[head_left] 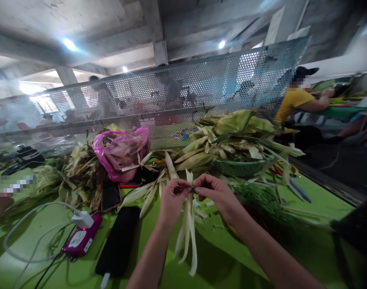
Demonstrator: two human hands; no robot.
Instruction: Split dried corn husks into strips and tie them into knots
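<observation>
Both my hands meet above the green table [219, 257], pinching the same bunch of pale husk strips [187, 233]. My left hand [173, 199] is closed on the top of the strips from the left. My right hand [215, 192] is closed on them from the right, fingertips touching the left hand's. The strips hang down loose below my hands, and a few short ends stick up above them. Directly behind lies a heap of corn husks [231, 136] over a green basket [240, 166].
A pink plastic bag [121, 150] sits on dry husks at the left. A black phone [118, 241], a pink power bank [81, 239] with white cable, and scissors [294, 186] lie on the table. A perforated metal screen [171, 92] backs it. A person in yellow [294, 102] sits far right.
</observation>
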